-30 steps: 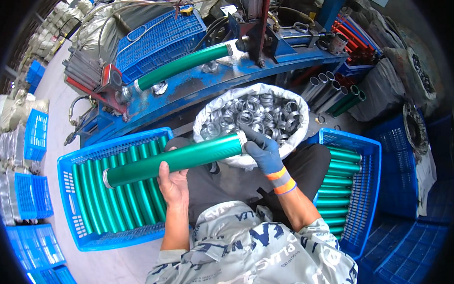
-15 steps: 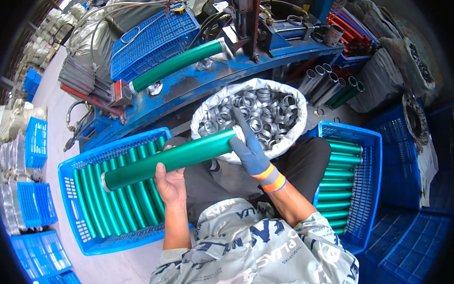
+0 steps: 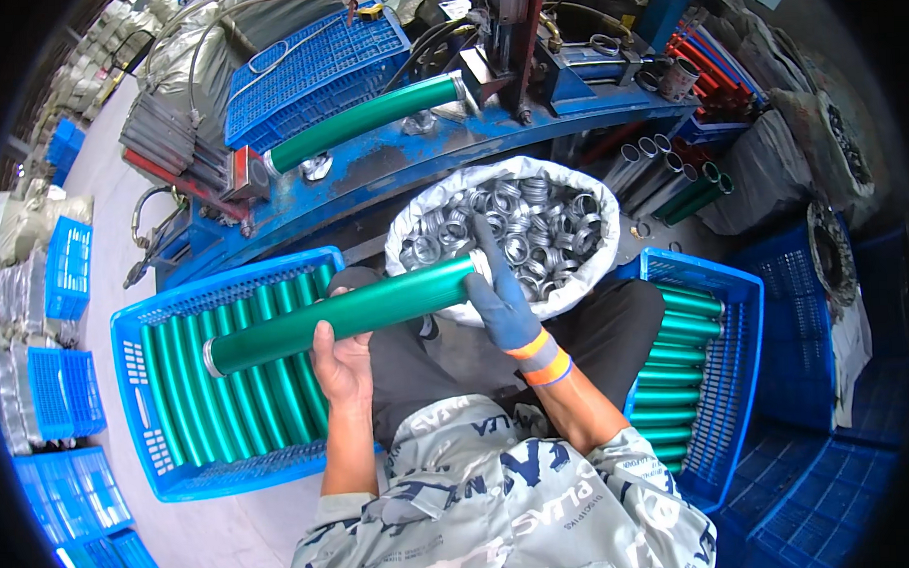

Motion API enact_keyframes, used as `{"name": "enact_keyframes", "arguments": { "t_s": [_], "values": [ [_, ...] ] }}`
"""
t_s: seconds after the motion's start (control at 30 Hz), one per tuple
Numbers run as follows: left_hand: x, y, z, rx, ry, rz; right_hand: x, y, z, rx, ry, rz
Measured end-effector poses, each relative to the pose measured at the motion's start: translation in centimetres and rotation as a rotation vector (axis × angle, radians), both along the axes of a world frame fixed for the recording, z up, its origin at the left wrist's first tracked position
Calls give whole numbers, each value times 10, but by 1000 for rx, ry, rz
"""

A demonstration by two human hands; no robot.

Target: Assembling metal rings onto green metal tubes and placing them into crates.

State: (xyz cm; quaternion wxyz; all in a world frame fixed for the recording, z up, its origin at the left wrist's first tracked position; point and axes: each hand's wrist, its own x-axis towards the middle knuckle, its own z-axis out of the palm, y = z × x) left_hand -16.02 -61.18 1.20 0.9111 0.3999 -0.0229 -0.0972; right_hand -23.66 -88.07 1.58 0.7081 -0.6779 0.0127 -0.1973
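Observation:
A shiny green tube (image 3: 375, 303) lies slantwise across my lap, its right end higher in the view. Silvery rings sit on both its ends, a left end ring (image 3: 213, 359) and a right end ring (image 3: 482, 267). My bare left hand (image 3: 343, 366) grips the tube from below near its middle, thumb on the near side. In a blue glove with an orange cuff, my right hand (image 3: 503, 310) is closed around the right end, fingers along the ring. Just beyond it stands a white sack (image 3: 400, 208) filled with loose metal rings (image 3: 542, 221).
Blue crates of green tubes flank me, a left crate (image 3: 166, 484) and a right crate (image 3: 745, 344). Ahead, a blue metal bench (image 3: 361, 172) carries a machine with another green tube (image 3: 369, 119) set in it. Upright tubes (image 3: 661, 172) stand beyond the sack.
The view has shifted slightly. Both hands keep their hold on the tube, which has hardly moved.

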Motion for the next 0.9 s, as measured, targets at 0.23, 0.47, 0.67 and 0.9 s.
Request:
{"name": "enact_keyframes", "arguments": {
  "t_s": [0.23, 0.47, 0.67, 0.9],
  "values": [
    [0, 4, -17, 20, 41, 10, 7, 3, -6, 183, 31, 41],
    [6, 2, -12, -61, 84, 24, 11, -1, 3, 430, 37, 134],
    [7, 0, -2, -200, 144, -44, -9, -9, 23, 525, -8, 108],
    [6, -2, 0, -289, 141, -96, -23, -4, 36, 488, -13, 86]
  ]
}}
